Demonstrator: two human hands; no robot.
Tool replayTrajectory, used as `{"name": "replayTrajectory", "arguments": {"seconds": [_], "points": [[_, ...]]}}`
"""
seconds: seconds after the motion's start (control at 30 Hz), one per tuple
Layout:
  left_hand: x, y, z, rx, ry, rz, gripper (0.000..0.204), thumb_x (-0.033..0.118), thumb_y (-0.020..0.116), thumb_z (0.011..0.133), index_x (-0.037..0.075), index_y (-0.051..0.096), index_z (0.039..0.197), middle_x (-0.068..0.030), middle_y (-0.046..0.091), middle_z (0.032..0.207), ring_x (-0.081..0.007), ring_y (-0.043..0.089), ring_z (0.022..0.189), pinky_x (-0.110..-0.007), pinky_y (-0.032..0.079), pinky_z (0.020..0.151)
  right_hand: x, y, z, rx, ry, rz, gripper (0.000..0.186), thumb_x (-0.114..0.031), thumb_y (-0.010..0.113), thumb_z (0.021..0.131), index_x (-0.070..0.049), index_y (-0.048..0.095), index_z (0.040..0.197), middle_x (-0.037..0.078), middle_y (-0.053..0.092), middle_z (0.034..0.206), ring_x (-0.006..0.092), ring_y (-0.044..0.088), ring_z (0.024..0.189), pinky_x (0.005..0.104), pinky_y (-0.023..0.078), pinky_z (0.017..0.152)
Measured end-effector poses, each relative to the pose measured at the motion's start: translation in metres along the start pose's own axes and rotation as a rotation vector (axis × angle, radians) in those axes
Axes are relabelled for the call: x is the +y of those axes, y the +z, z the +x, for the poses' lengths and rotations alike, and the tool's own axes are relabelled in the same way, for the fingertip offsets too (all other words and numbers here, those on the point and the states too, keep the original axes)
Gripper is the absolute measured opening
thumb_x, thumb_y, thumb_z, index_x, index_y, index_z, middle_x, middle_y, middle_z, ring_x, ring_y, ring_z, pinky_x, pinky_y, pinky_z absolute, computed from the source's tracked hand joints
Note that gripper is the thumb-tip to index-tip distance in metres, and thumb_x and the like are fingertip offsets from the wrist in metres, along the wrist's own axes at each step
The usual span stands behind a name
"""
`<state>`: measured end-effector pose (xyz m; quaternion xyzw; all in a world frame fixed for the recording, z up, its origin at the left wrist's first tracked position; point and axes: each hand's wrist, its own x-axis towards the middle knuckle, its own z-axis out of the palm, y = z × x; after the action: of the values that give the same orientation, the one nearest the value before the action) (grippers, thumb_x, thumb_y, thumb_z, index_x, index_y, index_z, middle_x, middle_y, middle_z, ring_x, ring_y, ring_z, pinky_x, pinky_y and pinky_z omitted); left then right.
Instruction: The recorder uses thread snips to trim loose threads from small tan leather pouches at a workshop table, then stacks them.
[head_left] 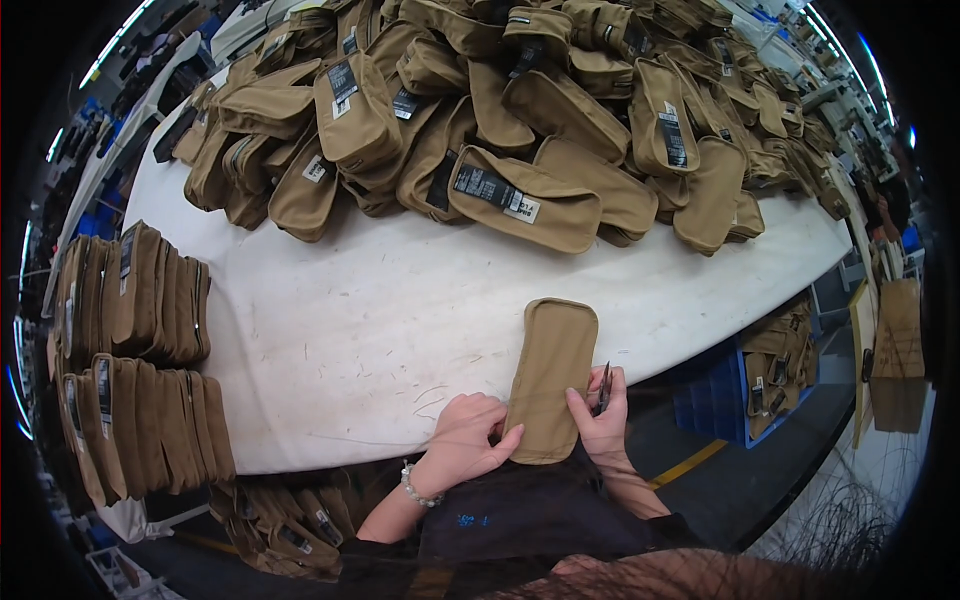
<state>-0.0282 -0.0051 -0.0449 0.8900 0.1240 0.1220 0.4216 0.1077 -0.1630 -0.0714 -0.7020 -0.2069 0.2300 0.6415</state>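
Note:
A flat, long tan fabric pouch (pixel 553 375) with rounded corners lies at the front edge of the white table, its lower end over my lap. My left hand (pixel 466 440), a beaded bracelet at its wrist, grips the pouch's lower left edge; the thumb lies on the fabric and the other fingers are curled, partly hidden. Dark thread snips (pixel 604 388) stick up, points away from me, from my closed right hand (pixel 604 428). That hand's thumb also touches the pouch's right edge.
A big heap of tan pouches (pixel 525 205) with dark labels covers the table's far side. Upright rows of pouches (pixel 150 300) stand at the left. Right of the white table (pixel 330 340), a blue crate (pixel 710 400) holds more. Further pouches (pixel 290 525) hang or lie below the front left edge.

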Motion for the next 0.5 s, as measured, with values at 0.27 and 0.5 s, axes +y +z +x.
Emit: {"name": "replayTrajectory", "arguments": {"seconds": [0.27,0.5], "points": [[0.042,-0.026,0.011,0.303,0.154,0.375,0.022,0.014,0.066,0.067,0.012,0.045,0.061,-0.003,0.041,0.058,-0.0226,0.044,0.055,-0.037,0.031,0.057,0.0,0.018,0.007,-0.16,0.116,0.164,0.031,0.0,0.066,0.088,-0.008,0.036,0.094,0.004,0.056,0.112,-0.0033,0.037,0.057,0.0156,0.032,0.05],[0.04,-0.004,0.022,0.173,0.225,0.355,0.029,0.027,0.075,0.073,0.011,0.05,0.07,-0.0029,0.044,0.067,-0.0214,0.046,0.064,-0.036,0.032,0.064,-0.002,-0.001,0.014,-0.111,0.214,0.417,0.025,-0.005,0.061,0.092,-0.01,0.037,0.097,0.01,0.058,0.122,-0.0018,0.035,0.053,0.0156,0.029,0.046]]}}
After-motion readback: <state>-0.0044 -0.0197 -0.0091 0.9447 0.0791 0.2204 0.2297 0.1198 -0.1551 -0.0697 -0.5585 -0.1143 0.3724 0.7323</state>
